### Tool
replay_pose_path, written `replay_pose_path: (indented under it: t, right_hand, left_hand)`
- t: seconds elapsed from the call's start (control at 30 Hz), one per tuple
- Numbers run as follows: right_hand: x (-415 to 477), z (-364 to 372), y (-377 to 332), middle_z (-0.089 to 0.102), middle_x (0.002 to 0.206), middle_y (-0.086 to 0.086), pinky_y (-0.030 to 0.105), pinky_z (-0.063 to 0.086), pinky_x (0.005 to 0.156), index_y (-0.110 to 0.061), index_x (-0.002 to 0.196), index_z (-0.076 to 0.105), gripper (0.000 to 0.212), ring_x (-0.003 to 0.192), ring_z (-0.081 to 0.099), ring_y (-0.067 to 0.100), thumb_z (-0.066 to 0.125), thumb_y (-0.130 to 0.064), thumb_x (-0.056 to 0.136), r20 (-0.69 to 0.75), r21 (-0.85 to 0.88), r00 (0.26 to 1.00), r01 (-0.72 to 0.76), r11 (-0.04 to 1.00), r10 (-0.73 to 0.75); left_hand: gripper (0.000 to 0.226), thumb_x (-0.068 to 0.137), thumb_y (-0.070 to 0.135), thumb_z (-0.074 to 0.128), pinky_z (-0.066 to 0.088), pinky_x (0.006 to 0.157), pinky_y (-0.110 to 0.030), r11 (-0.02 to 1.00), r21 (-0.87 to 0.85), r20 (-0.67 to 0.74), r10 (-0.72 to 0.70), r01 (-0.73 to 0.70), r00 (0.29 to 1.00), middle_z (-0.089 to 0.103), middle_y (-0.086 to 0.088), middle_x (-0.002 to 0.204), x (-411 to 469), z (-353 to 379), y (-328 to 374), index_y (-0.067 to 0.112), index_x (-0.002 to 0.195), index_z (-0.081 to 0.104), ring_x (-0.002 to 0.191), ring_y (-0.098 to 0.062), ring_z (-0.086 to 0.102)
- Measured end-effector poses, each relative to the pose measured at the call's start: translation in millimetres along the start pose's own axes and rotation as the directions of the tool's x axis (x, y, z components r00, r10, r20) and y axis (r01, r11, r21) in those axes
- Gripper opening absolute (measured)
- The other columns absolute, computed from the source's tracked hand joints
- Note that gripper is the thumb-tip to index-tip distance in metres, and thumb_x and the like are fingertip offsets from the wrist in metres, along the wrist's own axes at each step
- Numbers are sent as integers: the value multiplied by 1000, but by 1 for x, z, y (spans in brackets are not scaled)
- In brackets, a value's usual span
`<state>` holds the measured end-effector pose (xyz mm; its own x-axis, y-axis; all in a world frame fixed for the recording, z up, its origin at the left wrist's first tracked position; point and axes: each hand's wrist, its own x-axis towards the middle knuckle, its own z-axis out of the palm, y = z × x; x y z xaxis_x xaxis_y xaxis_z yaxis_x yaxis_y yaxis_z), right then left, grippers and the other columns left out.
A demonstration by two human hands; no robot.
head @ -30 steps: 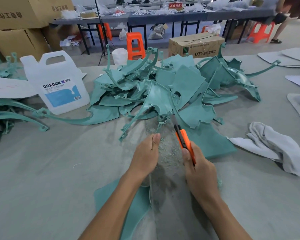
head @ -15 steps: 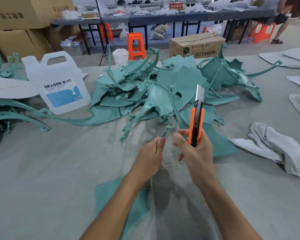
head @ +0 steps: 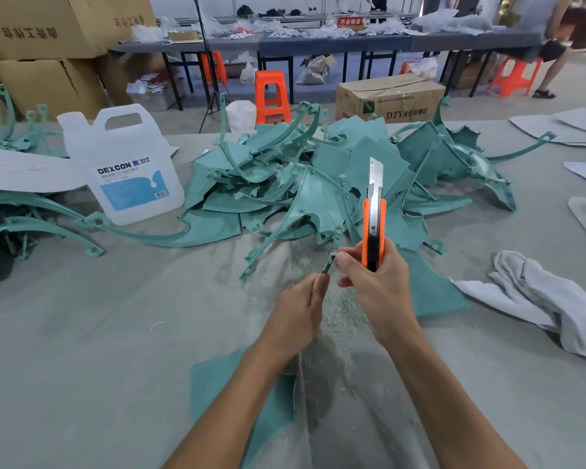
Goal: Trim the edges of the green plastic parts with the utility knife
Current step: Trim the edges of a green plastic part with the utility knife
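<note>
We pinch a thin green plastic part in our left hand, midway along the counter's near edge. Our right hand, just beside its tip, grips the utility knife blade-up. Behind lies the pile of green parts, with a white jug to its left.

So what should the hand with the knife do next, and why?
Probably tip the utility knife down so its blade meets the edge of the thin green part pinched in the left hand. Right now the right hand holds the knife upright, blade out and pointing away from the part, so it cannot trim anything.
</note>
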<state>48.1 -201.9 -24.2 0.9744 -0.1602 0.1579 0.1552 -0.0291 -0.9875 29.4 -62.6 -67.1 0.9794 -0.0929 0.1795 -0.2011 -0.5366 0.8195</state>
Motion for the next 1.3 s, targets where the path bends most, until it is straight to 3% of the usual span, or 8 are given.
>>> replay_pose_path:
  t: [0.23,0.4,0.53,0.67,0.83,0.97,1.07,1.3]
  right_hand:
    - [1,-3,-1,63,68,-11,51,61,79,-17,87,57,25,68,67,16,81,-16,83,-16,-3,999,-37,999,37]
    - [1,-9,-2,63,68,-4,42,55,64,-19,85,55,22,72,66,33,77,-17,85,-32,-73,999,-1,997,-1]
    - [-6,-17,3,64,67,11,39,50,54,-17,84,54,17,57,58,21,70,-17,88,-79,-117,997,-2,993,-7]
    - [-27,-34,22,59,57,-1,39,54,47,-32,80,51,24,46,57,18,66,-45,93,11,-240,998,-58,969,62]
    - [-55,-59,43,65,71,-2,42,51,53,-34,83,49,37,54,59,17,45,-71,89,-5,-481,1000,-21,877,21]
    - [-62,-62,45,65,67,4,43,52,50,-31,82,52,33,52,59,23,55,-64,90,-20,-413,997,-76,908,75]
    - [-59,-57,41,59,61,2,33,48,43,-29,80,53,23,48,56,15,70,-39,91,-11,-276,994,-111,955,112]
    - [-13,-28,24,74,114,-2,33,58,68,-9,101,60,21,99,71,16,61,8,89,202,173,950,-275,946,239]
  left_hand:
    - [53,106,57,24,41,60,-34,999,48,14,-15,14,1000,43,8,64,0,0,1,18,78,47,58,-5,41]
    - [52,105,57,22,40,59,-28,998,66,12,7,-8,1000,41,8,64,0,1,-1,22,72,41,57,-4,40]
    - [52,104,61,20,42,62,-32,993,111,29,-38,34,999,42,10,64,-1,2,0,25,72,40,58,-3,42]
    - [50,103,59,23,40,64,-33,990,79,64,-122,116,991,44,10,64,-3,1,3,23,74,42,58,-4,42]
    - [40,103,40,26,41,71,-35,987,66,146,-152,143,978,52,3,73,-5,-1,7,20,78,49,71,-14,50]
    - [44,107,46,24,46,76,-37,984,119,152,-150,132,977,62,-2,83,-6,-1,7,22,87,54,80,-18,58]
    - [34,107,49,24,44,66,-39,990,86,152,-122,110,981,52,4,70,-7,1,4,27,93,47,62,-15,50]
    - [32,97,60,35,37,60,-39,981,-126,134,-130,147,982,45,10,61,-10,-2,1,34,83,48,55,-9,40]
